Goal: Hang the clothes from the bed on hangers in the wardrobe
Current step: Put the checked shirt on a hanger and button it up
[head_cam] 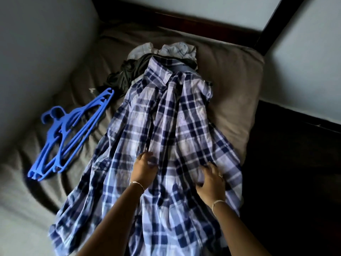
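I have the plaid shirt (166, 117) spread on the bed (230, 80), collar away from me, overlapping a dark garment (129, 71) and a pale shirt (177, 48). The hands are apart on its lower half. The left hand (144, 169) bunches a fold by the front opening, and the right hand (210, 182) rests on the cloth with fingers splayed. Blue hangers (70, 133) lie just beside the shirt. My worry is that lifting from this low may drag the clothes underneath along. The open front could also twist, so a hanger seats crooked and one shoulder slips off.
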The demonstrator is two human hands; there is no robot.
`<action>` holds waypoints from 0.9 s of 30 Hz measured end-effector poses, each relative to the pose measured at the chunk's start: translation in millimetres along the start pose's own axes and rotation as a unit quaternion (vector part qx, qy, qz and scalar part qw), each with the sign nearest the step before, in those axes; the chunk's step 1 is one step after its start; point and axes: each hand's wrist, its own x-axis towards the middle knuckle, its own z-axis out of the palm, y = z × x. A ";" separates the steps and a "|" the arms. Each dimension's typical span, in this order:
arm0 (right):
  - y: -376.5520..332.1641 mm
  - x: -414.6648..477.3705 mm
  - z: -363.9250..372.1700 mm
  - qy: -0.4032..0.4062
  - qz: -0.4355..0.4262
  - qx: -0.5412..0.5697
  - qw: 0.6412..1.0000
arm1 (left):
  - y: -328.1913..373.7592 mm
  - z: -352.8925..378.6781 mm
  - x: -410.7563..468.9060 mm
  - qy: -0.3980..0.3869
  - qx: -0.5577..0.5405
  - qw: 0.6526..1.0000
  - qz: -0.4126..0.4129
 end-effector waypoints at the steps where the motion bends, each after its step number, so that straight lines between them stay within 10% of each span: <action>1: -5.9 -11.8 7.3 0.002 0.012 -0.004 1.000 | -10.3 -3.8 -6.5 0.024 0.008 1.000 0.013; 11: -58.7 -92.5 81.5 0.070 -0.032 -0.045 0.996 | -122.7 -34.5 -50.3 0.120 0.090 0.984 -0.098; 27: -127.6 -116.1 141.9 -0.008 -0.160 -0.166 0.973 | -170.1 -55.1 -43.3 -0.077 -0.323 0.931 -0.150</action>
